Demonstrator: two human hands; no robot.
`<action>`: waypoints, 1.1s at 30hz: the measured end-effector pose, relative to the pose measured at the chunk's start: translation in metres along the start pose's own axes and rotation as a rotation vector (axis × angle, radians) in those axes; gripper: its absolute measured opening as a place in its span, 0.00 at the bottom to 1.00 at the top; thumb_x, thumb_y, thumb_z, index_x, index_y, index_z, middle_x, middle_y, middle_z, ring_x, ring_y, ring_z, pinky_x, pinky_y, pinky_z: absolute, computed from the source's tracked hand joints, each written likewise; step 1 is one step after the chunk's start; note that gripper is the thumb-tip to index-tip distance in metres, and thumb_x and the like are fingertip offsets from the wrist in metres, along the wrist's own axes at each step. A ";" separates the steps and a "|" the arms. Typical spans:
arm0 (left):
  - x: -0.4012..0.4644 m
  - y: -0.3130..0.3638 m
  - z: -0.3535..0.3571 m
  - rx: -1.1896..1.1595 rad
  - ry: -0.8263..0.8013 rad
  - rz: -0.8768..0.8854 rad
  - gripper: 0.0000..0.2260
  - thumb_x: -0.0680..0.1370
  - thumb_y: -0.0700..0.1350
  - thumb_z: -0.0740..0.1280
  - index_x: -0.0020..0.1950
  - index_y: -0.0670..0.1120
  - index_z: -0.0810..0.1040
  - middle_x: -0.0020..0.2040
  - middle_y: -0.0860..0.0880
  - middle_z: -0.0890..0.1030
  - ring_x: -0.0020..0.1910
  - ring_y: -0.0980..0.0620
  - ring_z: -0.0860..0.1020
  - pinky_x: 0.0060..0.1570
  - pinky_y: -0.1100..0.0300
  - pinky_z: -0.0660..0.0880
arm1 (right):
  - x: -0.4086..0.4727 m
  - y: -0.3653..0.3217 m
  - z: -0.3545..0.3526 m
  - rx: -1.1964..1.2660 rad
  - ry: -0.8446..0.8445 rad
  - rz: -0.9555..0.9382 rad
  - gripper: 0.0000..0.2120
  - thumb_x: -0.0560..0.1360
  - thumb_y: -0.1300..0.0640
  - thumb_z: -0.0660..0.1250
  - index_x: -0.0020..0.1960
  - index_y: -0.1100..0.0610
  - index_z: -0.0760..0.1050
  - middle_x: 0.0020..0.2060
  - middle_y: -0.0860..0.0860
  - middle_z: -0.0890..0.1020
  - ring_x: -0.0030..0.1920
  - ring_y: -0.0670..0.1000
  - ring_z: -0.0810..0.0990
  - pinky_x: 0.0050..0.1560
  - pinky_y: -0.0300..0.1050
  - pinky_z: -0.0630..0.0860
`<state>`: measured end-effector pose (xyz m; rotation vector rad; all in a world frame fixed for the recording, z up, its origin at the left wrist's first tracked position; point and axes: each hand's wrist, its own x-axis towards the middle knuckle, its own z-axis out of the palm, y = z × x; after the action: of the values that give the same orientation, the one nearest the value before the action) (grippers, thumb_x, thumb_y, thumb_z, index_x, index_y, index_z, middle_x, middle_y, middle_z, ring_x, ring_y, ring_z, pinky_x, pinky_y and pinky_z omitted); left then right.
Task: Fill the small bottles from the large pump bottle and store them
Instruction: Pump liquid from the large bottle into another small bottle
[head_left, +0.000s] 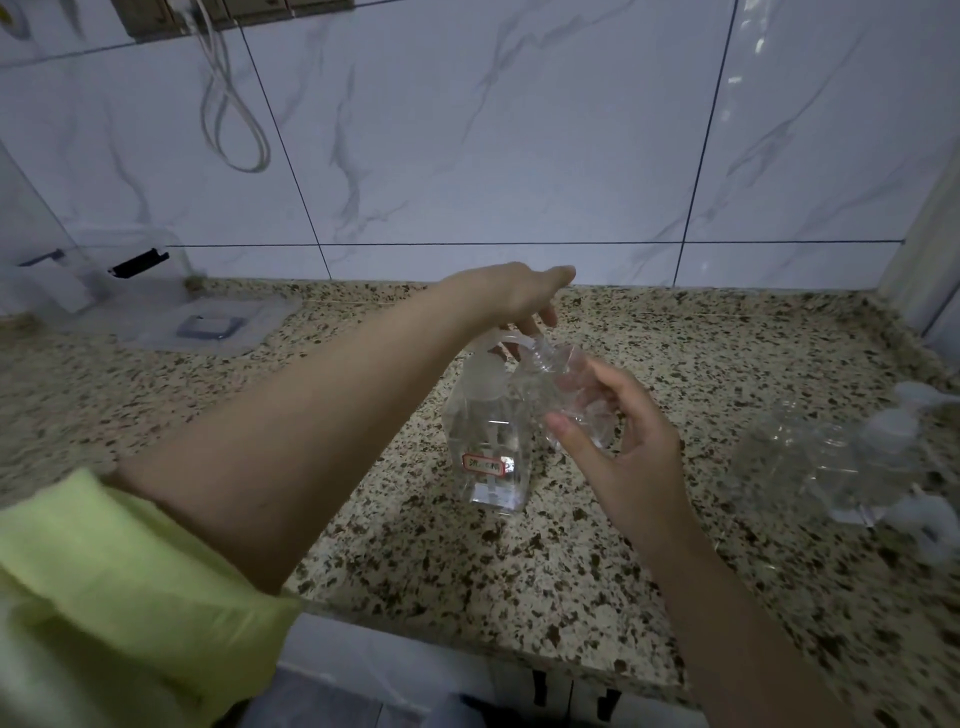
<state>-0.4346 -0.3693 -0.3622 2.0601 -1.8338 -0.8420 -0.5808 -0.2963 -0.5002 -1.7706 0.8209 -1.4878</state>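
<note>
1. Spout and mouth: the small bottle (563, 400), tilted with its open neck up-left, sits right under the nozzle of the large pump bottle (491, 441), which stands upright mid-counter.
2. Left hand (524, 299) lies on the pump head, fingers draped down over it, nearer the wall.
3. Right hand (631, 462) pinches the small bottle from below-right.
4. Speckled granite counter (675, 597) carries more clear bottles (831, 462) at right; a marble-tiled wall (519, 130) lies behind, light dim.
</note>
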 end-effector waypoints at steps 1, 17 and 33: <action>0.002 -0.001 0.002 0.007 0.029 0.017 0.29 0.83 0.63 0.48 0.60 0.46 0.81 0.52 0.46 0.85 0.55 0.45 0.78 0.61 0.49 0.73 | 0.000 0.002 0.000 0.001 0.001 -0.001 0.24 0.71 0.45 0.73 0.65 0.37 0.73 0.56 0.36 0.80 0.60 0.42 0.79 0.64 0.44 0.77; 0.008 -0.002 0.009 0.010 0.089 0.051 0.27 0.85 0.59 0.47 0.61 0.44 0.79 0.47 0.46 0.86 0.50 0.47 0.83 0.54 0.56 0.73 | -0.001 0.003 0.001 -0.020 -0.006 -0.020 0.23 0.72 0.47 0.73 0.66 0.42 0.73 0.59 0.37 0.81 0.62 0.43 0.79 0.65 0.42 0.77; 0.007 -0.004 0.008 -0.008 0.014 0.028 0.28 0.84 0.60 0.46 0.61 0.45 0.80 0.44 0.49 0.86 0.52 0.47 0.82 0.53 0.53 0.71 | -0.002 0.006 0.001 -0.008 -0.022 -0.010 0.24 0.74 0.51 0.75 0.69 0.47 0.75 0.59 0.41 0.81 0.63 0.48 0.80 0.65 0.54 0.78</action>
<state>-0.4355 -0.3740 -0.3730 2.0255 -1.8448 -0.8238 -0.5802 -0.2982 -0.5067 -1.7961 0.8090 -1.4704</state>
